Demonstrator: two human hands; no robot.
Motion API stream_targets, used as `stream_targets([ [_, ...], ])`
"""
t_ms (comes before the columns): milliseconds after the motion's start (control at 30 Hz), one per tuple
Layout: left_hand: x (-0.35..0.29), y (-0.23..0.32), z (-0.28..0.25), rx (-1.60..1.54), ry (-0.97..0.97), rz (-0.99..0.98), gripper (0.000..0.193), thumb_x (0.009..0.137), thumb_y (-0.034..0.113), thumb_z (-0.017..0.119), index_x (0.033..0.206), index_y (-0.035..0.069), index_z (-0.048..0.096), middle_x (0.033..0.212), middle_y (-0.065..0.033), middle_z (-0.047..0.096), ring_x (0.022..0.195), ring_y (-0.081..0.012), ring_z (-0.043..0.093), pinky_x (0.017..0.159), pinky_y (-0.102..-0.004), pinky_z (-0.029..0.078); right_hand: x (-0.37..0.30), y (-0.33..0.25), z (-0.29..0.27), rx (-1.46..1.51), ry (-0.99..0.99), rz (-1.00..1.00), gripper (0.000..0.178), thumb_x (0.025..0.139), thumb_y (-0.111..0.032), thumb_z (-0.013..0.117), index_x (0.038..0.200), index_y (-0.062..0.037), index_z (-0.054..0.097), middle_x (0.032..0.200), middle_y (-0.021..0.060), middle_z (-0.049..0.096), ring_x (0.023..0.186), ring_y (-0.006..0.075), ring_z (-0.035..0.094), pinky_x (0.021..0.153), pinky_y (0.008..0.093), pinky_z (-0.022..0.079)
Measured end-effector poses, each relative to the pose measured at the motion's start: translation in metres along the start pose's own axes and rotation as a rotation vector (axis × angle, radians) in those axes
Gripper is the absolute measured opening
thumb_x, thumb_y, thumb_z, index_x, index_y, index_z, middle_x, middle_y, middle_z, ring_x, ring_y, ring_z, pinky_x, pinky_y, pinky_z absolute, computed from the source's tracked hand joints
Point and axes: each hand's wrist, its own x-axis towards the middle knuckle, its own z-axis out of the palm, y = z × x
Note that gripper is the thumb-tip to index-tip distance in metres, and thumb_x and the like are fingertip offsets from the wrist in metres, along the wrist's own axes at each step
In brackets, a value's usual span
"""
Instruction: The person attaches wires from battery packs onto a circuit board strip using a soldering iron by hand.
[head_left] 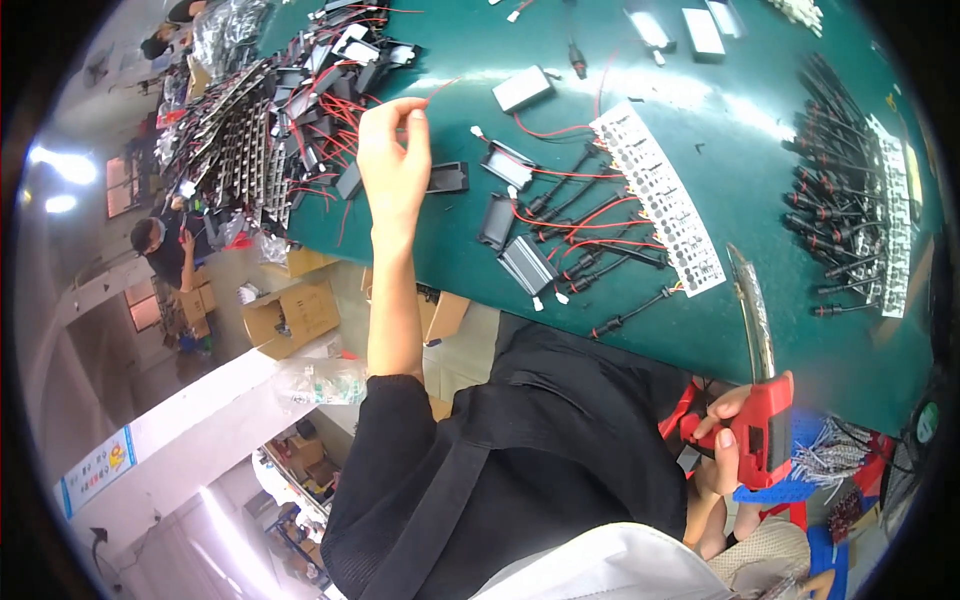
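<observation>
Wiring of the white circuit-board strip (660, 200) seemed in hand: strip lay mid-surface, the left hand (395, 150), well apart from it, pinched a thin red lead (443, 90) in a narrow grip, and the right hand (718, 450) gripped a red pistol-shaped tool (768, 430), likely a soldering gun. Next move probably called for bringing lead and scuffed metal shaft (755, 310) to the strip. Noted glossy green surface (760, 210), ribbed grey-black case (528, 265), slim black cables (625, 315).
</observation>
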Motion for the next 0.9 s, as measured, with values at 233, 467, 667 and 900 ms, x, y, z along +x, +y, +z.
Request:
stream_targets([
  [233, -0.007, 0.001, -0.029, -0.008, -0.002, -0.136, 0.030, 0.090, 0.018, 0.061, 0.115, 0.002, 0.059, 0.108, -0.0115, 0.058, 0.086, -0.0212, 0.059, 0.081, -0.0329, 0.048, 0.002, 0.001, 0.006, -0.036, 0.015, -0.002, 0.076, 0.078, -0.017, 0.065, 0.136, 0.0110, 0.023, 0.084, 0.0130, 0.056, 0.060, 0.0152, 0.052, 0.056, 0.0253, 0.047],
  [467, -0.006, 0.022, -0.003, -0.029, -0.324, 0.030, 0.068, 0.078, 0.026, 0.075, 0.134, 0.004, 0.045, 0.115, -0.0121, 0.061, 0.103, -0.0211, 0.059, 0.090, -0.0342, 0.047, 0.008, -0.002, 0.007, -0.071, -0.067, -0.006, 0.065, 0.079, -0.018, 0.065, 0.127, 0.0103, 0.031, 0.082, 0.0124, 0.056, 0.059, 0.0148, 0.053, 0.057, 0.0260, 0.047],
  [667, 0.007, 0.041, 0.017, -0.078, -0.410, -0.028, 0.051, 0.079, 0.018, 0.073, 0.124, 0.004, 0.054, 0.092, -0.0067, 0.065, 0.084, -0.0149, 0.062, 0.075, -0.0285, 0.051, 0.008, -0.008, 0.009, -0.066, -0.071, 0.007, 0.062, 0.080, -0.018, 0.066, 0.125, 0.0096, 0.033, 0.081, 0.0120, 0.057, 0.059, 0.0155, 0.056, 0.061, 0.0282, 0.047],
  [900, 0.009, 0.020, 0.004, -0.314, -0.333, -0.148, 0.023, 0.086, 0.012, 0.068, 0.105, 0.001, 0.067, 0.091, -0.0035, 0.067, 0.085, -0.0097, 0.062, 0.078, -0.0236, 0.049, 0.000, -0.003, -0.002, -0.047, -0.060, 0.027, 0.082, 0.079, -0.012, 0.064, 0.141, 0.0061, 0.015, 0.085, 0.0116, 0.059, 0.060, 0.0172, 0.056, 0.062, 0.0299, 0.048],
])
